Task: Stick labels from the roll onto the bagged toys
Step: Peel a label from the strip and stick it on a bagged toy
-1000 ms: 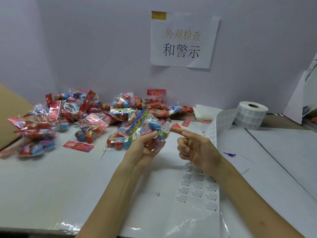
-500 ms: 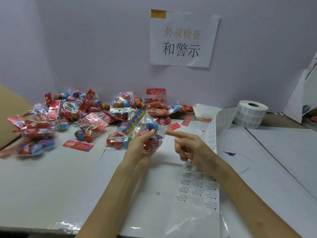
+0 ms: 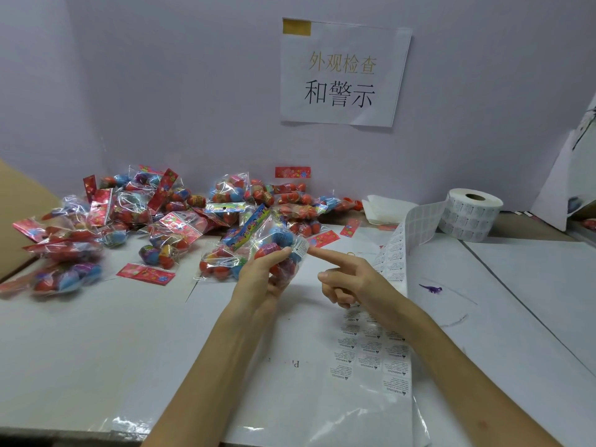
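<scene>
Since a second earlier, the small white printed label (image 3: 300, 247) had passed from our right forefinger tip onto the clear plastic bag of red and blue egg-shaped toys (image 3: 277, 233). Our left hand (image 3: 264, 279) was clamped on the bag's lower end, thumb in front and fingers beneath, holding it tilted above the white bench (image 3: 80, 350). Our right hand (image 3: 351, 282) held nothing: its forefinger lay straight with the tip at the label's right edge, touching it or just beside it, we could not tell which, and the other fingers were curled in. We judged the step in hand to be the sticking of this one label, nearly finished. The next move seemed to call for a firm rub across the label to bond it to the slippery film, then a fresh label peeled from the long white strip of printed labels (image 3: 371, 359), which ran under our right wrist and up to the white paper label roll (image 3: 467, 216) at the far right. The heap of other bagged toys (image 3: 145, 214) lay well apart to the left.
</scene>
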`<state>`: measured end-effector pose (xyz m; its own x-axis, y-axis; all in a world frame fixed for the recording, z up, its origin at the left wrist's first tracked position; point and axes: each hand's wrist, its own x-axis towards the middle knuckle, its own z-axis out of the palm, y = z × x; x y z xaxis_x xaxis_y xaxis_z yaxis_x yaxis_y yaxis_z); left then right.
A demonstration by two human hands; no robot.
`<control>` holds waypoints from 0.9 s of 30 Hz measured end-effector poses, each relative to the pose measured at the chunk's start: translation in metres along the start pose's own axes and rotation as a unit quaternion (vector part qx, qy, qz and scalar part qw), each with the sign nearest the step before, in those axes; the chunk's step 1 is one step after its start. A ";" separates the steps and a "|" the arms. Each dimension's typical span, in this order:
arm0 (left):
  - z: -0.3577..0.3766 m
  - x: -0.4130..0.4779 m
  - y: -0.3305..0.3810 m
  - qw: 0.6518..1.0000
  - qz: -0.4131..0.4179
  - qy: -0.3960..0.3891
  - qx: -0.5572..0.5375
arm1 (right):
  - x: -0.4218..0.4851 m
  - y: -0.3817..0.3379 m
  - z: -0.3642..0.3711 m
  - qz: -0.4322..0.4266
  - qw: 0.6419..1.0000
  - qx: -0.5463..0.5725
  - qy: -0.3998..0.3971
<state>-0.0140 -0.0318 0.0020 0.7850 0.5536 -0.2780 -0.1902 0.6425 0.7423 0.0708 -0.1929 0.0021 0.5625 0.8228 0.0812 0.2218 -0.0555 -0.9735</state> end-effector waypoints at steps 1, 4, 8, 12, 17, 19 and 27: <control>0.000 0.000 0.000 1.000 0.001 0.002 0.001 | 0.001 0.001 0.001 0.000 1.000 -0.013 0.000; -0.001 -0.001 0.000 1.000 0.002 0.001 0.010 | 0.001 0.003 0.003 0.000 1.000 -0.026 -0.006; 0.000 -0.001 0.000 1.000 0.007 -0.006 0.021 | 0.001 0.002 0.003 -0.010 0.999 -0.033 -0.013; 0.000 0.000 -0.001 0.999 0.024 -0.007 0.034 | 0.001 0.002 0.003 -0.018 0.998 -0.057 -0.008; -0.002 0.003 -0.001 0.998 0.031 0.008 0.054 | 0.001 0.006 0.004 -0.036 0.989 -0.141 0.000; -0.002 0.004 -0.002 0.998 0.031 0.010 0.059 | 0.001 0.010 0.005 -0.041 0.982 -0.184 0.007; -0.003 0.005 -0.002 0.999 0.006 0.010 0.051 | 0.002 0.019 0.007 -0.026 0.946 -0.323 0.026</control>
<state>-0.0118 -0.0287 -0.0021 0.7706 0.5724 -0.2804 -0.1380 0.5793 0.8033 0.0711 -0.1883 -0.0177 0.5729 0.8054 0.1521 0.6804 -0.3638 -0.6361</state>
